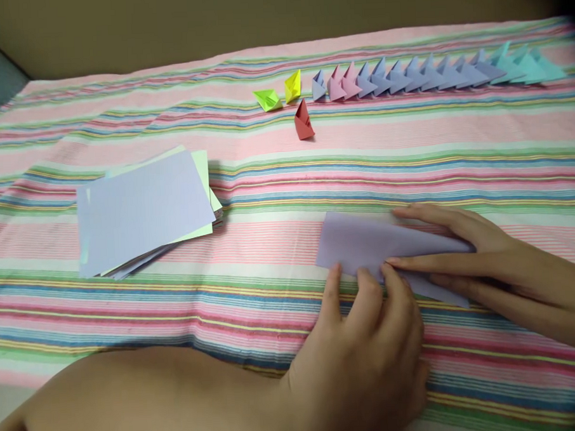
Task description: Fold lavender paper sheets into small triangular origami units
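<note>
A folded sheet of lavender paper (359, 238) lies on the striped cloth in front of me, its long flap narrowing toward the right. My left hand (369, 332) is curled, with its fingertips pressed along the paper's near edge. From the right, my right hand (489, 251) reaches over the narrow end. Its fingers are long and straight: one lies at the far edge, another on the paper's face close to the left fingertips, and a lower one over the near flap. Both hands keep hold of the paper, and part of it is hidden under them.
A stack of paper sheets (144, 209), lavender on top, sits to the left. Along the back runs a row of small folded paper pieces (415, 74) in several colours. Green (267, 100), yellow (292, 86) and red (304, 121) folded pieces stand left of it.
</note>
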Motion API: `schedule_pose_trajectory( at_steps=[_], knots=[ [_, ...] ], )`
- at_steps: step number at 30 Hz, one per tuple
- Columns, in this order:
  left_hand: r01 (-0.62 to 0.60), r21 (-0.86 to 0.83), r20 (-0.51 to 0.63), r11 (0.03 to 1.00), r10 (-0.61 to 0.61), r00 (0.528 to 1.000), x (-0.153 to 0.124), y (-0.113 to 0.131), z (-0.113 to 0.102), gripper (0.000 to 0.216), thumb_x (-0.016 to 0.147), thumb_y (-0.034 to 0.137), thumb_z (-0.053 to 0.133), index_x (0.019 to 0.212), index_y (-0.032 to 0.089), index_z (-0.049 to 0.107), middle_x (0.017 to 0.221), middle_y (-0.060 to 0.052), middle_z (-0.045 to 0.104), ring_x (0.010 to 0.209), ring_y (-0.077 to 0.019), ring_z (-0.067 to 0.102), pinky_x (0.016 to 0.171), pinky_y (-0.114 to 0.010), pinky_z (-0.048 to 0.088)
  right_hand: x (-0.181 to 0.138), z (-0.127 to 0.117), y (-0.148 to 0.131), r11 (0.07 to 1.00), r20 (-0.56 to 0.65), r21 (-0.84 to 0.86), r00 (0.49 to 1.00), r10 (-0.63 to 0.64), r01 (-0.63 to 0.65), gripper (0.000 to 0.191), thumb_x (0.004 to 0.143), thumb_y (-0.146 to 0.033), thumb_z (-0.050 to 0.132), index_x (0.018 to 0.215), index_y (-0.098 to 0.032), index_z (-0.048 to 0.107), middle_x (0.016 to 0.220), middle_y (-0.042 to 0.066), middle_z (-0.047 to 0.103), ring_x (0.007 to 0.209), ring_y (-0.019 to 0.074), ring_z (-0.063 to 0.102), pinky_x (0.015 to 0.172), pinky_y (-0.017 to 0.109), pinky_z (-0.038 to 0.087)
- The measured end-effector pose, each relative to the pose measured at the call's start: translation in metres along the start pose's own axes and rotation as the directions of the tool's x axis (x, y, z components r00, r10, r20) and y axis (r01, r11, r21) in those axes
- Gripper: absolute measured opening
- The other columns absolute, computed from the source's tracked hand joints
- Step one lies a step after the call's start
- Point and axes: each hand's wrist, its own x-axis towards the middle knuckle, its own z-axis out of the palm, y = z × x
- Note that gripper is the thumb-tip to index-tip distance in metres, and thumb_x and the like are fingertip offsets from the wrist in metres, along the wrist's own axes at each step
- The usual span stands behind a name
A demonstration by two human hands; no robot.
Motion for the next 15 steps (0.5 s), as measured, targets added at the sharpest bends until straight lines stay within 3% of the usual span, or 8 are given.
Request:
schedule_pose_trajectory(
  at_steps=[15],
  knots=[
    [0.034,-0.029,0.021,0.999,-0.034,0.999,0.0001,-0.0007,-0.0012,0.051,0.095,0.035,0.022,0.137,0.013,0.042,0.141,-0.011,0.043,0.119,-0.0296,0.044,0.098,-0.058,0.042,0.0014,0.0000,0.0002,1.000,0.002,0.017,1.000,-0.005,0.005,0.041,0.090,-0.033,0.044,0.128,-0.048,0.050,0.152,-0.006,0.023,0.139,0.0263,0.023,0.111,0.053,0.025]
  ],
)
